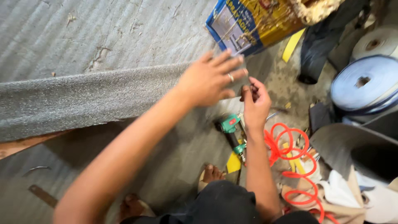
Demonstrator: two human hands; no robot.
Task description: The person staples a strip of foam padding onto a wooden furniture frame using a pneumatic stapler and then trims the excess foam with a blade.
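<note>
A: So, biggest thing 1st. What's that long grey bit?

B: A grey carpet strip (pixel 83 101). It runs from the left edge to the middle of the frame, w/ its end under the hands. More grey carpet lies flat above it, upper left.

A: What step is this, u think?

B: I'd say the end of the strip is being pulled tight and folded. Just my guess.

A: Hands?

B: Left hand (pixel 209 79), middle of the frame, is spread wide and flat, pressing on the strip's end. Right hand (pixel 256 103) is just beside it, fingers pinched narrow at the edge. Can't tell if it holds carpet or sth tiny.

A: What else is round there?

B: Blue roll (pixel 365 85) at the right edge. Blue and yellow box (pixel 248 25) at the top. Orange coiled hose (pixel 292 159) lower right. Green staple gun (pixel 233 130) on the floor, just below the right hand.

A: Next move needs what?

B: Prob. the flat hand must keep the end from slipping, and the fold must sit neat b4 it's fixed. The gun is near, but not touched.
</note>
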